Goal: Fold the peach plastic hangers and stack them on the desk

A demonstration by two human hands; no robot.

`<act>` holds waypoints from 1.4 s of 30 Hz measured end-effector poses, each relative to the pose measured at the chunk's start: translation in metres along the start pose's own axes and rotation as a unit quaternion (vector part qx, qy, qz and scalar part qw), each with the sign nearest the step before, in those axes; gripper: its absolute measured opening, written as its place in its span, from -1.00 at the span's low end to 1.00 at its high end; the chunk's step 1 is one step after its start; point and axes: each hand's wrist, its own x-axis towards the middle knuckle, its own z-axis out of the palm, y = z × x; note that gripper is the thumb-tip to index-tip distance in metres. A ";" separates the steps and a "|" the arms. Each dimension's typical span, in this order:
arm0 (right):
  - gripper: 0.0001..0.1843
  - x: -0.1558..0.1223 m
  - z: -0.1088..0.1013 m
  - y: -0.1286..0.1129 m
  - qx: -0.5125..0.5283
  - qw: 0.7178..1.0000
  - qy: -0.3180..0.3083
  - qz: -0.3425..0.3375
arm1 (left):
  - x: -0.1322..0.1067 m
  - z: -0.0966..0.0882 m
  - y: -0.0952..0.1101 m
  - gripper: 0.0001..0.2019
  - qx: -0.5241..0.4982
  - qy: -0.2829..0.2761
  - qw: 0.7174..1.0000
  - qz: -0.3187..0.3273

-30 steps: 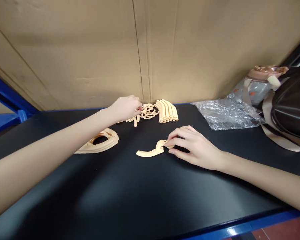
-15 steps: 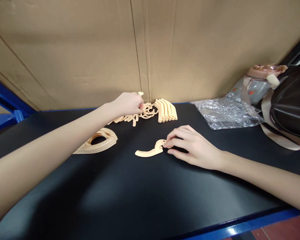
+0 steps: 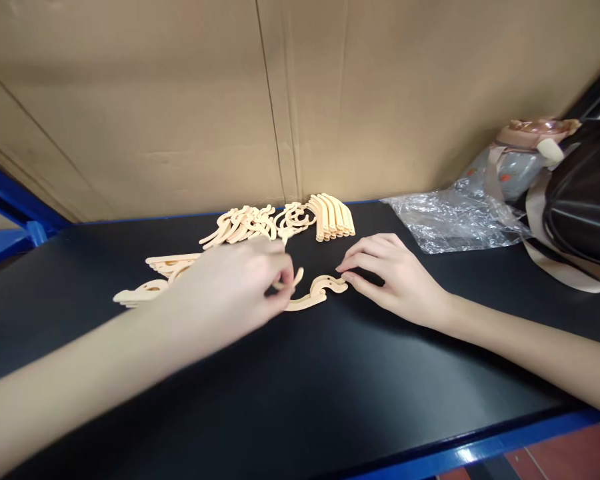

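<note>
Presently, by the left hand [image 3: 253, 277], fingers curled in, a small curved strip [image 3: 299, 276] is pinched. By the right hand [image 3: 395, 280], loosely cupped, 1 end of the wavy piece [image 3: 325, 285] is met at the fingertips; whether it is gripped cannot be told. The wavy piece, laid on the black table [image 3: 300, 400], should be steadied lightly and the strip guided slowly.

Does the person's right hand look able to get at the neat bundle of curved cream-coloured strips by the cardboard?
Probably yes: the right hand is close to the bundle of curved cream-coloured strips, and only smooth black tabletop shows between them.
</note>
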 end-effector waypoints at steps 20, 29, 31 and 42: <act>-0.89 0.003 0.003 0.004 0.005 0.999 -0.014 0.035 | -0.056 0.019 -0.005 -0.82 -0.103 -0.024 0.993 -0.044; -0.76 0.022 -0.020 0.034 -0.107 0.991 -0.003 0.084 | -0.063 0.019 0.006 -0.87 -0.224 0.017 0.971 0.077; -0.70 0.029 -0.017 0.047 -0.112 0.989 -0.044 0.090 | -0.064 0.021 0.008 -0.87 -0.245 0.007 0.965 0.092; -0.59 0.050 0.013 0.098 -0.078 0.986 -0.094 0.115 | -0.065 0.029 0.008 -0.90 -0.253 0.011 0.964 0.084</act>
